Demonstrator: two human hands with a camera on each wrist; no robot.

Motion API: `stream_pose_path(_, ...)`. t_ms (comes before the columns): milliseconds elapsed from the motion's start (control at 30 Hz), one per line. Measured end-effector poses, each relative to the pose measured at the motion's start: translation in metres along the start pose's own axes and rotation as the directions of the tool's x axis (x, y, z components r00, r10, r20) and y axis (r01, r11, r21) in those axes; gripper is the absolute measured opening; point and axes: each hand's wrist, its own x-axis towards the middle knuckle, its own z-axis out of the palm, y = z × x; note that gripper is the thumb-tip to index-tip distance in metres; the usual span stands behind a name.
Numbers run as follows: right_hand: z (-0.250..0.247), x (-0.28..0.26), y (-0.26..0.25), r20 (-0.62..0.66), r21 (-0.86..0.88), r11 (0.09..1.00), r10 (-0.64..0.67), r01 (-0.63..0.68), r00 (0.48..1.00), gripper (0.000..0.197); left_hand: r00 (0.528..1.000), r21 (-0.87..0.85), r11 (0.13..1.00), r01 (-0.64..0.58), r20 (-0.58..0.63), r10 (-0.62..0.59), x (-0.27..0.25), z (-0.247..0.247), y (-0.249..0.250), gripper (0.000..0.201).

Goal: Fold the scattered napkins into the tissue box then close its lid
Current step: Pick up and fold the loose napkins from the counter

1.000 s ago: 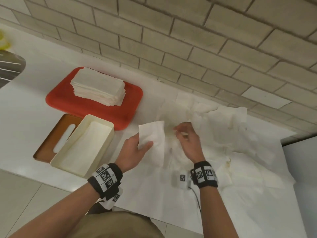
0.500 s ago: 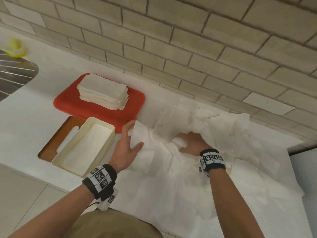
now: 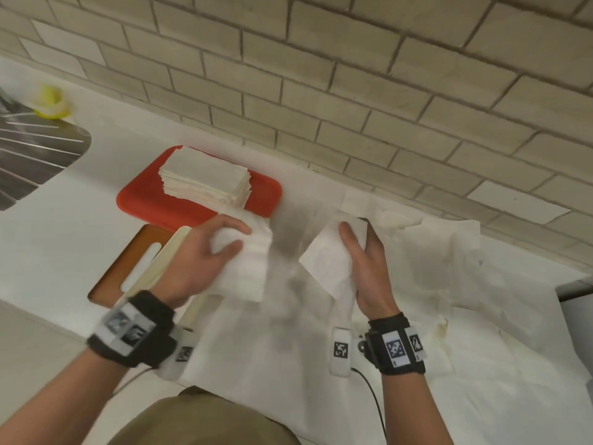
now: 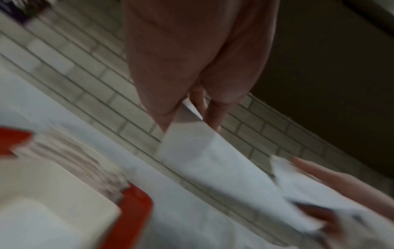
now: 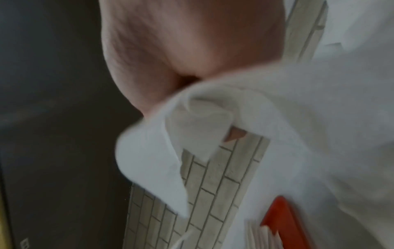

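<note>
My left hand (image 3: 240, 237) grips a folded white napkin (image 3: 247, 268) just above the right side of the cream tissue box (image 3: 170, 252), which my hand and wrist largely hide. In the left wrist view the fingers (image 4: 198, 99) pinch the napkin's top edge (image 4: 192, 148). To the right, my right hand (image 3: 356, 229) holds a second napkin (image 3: 327, 261) lifted off the scattered napkins (image 3: 449, 284), thumb in front and fingers behind. The right wrist view shows that crumpled napkin (image 5: 213, 118) under the hand. The wooden lid (image 3: 128, 264) with its slot lies left of the box.
A red tray (image 3: 144, 203) behind the box carries a stack of folded napkins (image 3: 205, 178). The tiled wall (image 3: 353, 107) runs along the back. A metal sink drainer (image 3: 32, 155) and a yellow object (image 3: 51, 102) are at far left. The counter edge runs near my body.
My right hand left the pile with a napkin pinched in it and rose. My left hand lifted its folded napkin and now hovers over the box's right side.
</note>
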Motion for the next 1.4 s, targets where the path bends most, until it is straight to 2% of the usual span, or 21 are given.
stream_pose_path(33, 0.002, -0.002, 0.008, -0.010, 0.033, 0.998, 0.062, -0.062, 0.998, 0.039, 0.998, 0.040, 0.998, 0.054, 0.033, -0.055, 0.000, -0.022, -0.005, 0.026)
stream_pose_path(100, 0.009, -0.008, 0.019, 0.007, 0.213, 0.959, 0.190, -0.188, 0.982, 0.035, 0.978, 0.170, 0.972, 0.162, 0.102, -0.181, 0.004, -0.058, -0.026, 0.035)
stream_pose_path(167, 0.020, -0.015, 0.019, 0.095, 0.406, 0.867, 0.275, -0.290, 0.957, 0.033, 0.936, 0.356, 0.906, 0.230, 0.175, -0.307, 0.013, -0.072, -0.057, 0.045)
stream_pose_path(200, 0.027, -0.018, 0.017, 0.123, 0.442, 0.837, 0.300, -0.323, 0.946, 0.034, 0.903, 0.458, 0.858, 0.232, 0.227, -0.364, 0.017, -0.073, -0.074, 0.049)
stream_pose_path(300, 0.051, -0.019, 0.015, 0.101, 0.365, 0.863, 0.335, -0.348, 0.937, 0.034, 0.796, 0.687, 0.711, 0.151, 0.342, -0.499, 0.025, -0.067, -0.119, 0.050)
stream_pose_path(367, 0.068, -0.020, 0.010, 0.081, 0.283, 0.907, 0.302, -0.313, 0.950, 0.028, 0.771, 0.747, 0.656, 0.107, 0.354, -0.529, 0.026, -0.065, -0.127, 0.042)
stream_pose_path(400, 0.075, -0.021, 0.006, 0.095, 0.270, 0.920, 0.269, -0.285, 0.958, 0.025, 0.784, 0.762, 0.642, 0.081, 0.349, -0.513, 0.025, -0.065, -0.123, 0.039)
stream_pose_path(467, 0.090, -0.024, -0.003, 0.136, 0.282, 0.928, 0.212, -0.243, 0.968, 0.022, 0.854, 0.783, 0.621, 0.032, 0.301, -0.424, 0.021, -0.068, -0.102, 0.035)
stream_pose_path(500, 0.097, -0.025, -0.007, 0.152, 0.289, 0.929, 0.192, -0.229, 0.970, 0.021, 0.891, 0.773, 0.635, 0.020, 0.274, -0.362, 0.017, -0.071, -0.088, 0.038)
stream_pose_path(533, 0.105, -0.026, -0.011, 0.172, 0.289, 0.932, 0.174, -0.219, 0.970, 0.017, 0.927, 0.722, 0.692, 0.022, 0.245, -0.285, 0.013, -0.074, -0.071, 0.048)
stream_pose_path(567, 0.112, -0.027, -0.015, 0.192, 0.277, 0.937, 0.161, -0.211, 0.968, 0.012, 0.952, 0.615, 0.788, 0.027, 0.225, -0.209, 0.009, -0.077, -0.054, 0.061)
stream_pose_path(633, 0.130, -0.031, -0.022, 0.235, 0.242, 0.954, 0.119, -0.176, 0.965, 0.006, 0.962, 0.211, 0.971, 0.113, 0.220, -0.160, 0.002, -0.082, -0.018, 0.075)
stream_pose_path(700, 0.148, -0.034, -0.027, 0.272, 0.158, 0.981, 0.067, -0.113, 0.960, 0.008, 0.952, -0.155, 0.968, 0.199, 0.265, -0.153, 0.003, -0.088, 0.005, 0.066)
stream_pose_path(733, 0.157, -0.036, -0.029, 0.293, 0.116, 0.990, 0.043, -0.080, 0.955, 0.008, 0.954, -0.215, 0.958, 0.192, 0.271, -0.130, 0.005, -0.093, 0.010, 0.055)
stream_pose_path(800, 0.172, -0.040, -0.027, 0.329, 0.060, 0.998, 0.008, -0.029, 0.944, 0.017, 0.973, -0.189, 0.977, 0.096, 0.226, -0.052, 0.009, -0.104, 0.016, 0.032)
stream_pose_path(900, 0.179, -0.047, -0.021, 0.384, 0.004, 0.997, 0.074, -0.081, 0.921, 0.031, 0.986, -0.163, 0.986, -0.011, 0.162, 0.038, 0.011, -0.127, 0.011, 0.016)
stream_pose_path(967, 0.175, -0.054, -0.010, 0.422, -0.070, 0.988, 0.155, -0.139, 0.893, 0.041, 0.991, -0.212, 0.977, -0.006, 0.133, 0.035, 0.008, -0.144, 0.007, 0.015)
stream_pose_path(1033, 0.169, -0.065, 0.004, 0.401, -0.081, 0.981, 0.195, -0.178, 0.895, 0.046, 0.995, -0.226, 0.974, 0.009, 0.100, 0.014, 0.004, -0.161, -0.001, 0.016)
stream_pose_path(1167, 0.179, -0.081, 0.028, 0.273, 0.166, 0.955, 0.195, -0.246, 0.942, 0.050, 0.999, -0.183, 0.983, 0.022, 0.049, -0.013, -0.005, -0.185, -0.026, 0.026)
stream_pose_path(1267, 0.203, -0.084, 0.038, 0.189, 0.247, 0.938, 0.201, -0.244, 0.961, 0.045, 0.999, -0.148, 0.988, 0.033, 0.026, -0.030, -0.012, -0.191, -0.041, 0.027)
stream_pose_path(1400, 0.226, -0.086, 0.040, 0.158, 0.286, 0.933, 0.179, -0.219, 0.971, 0.032, 0.997, -0.086, 0.995, 0.053, -0.059, -0.058, -0.020, -0.200, -0.055, 0.029)
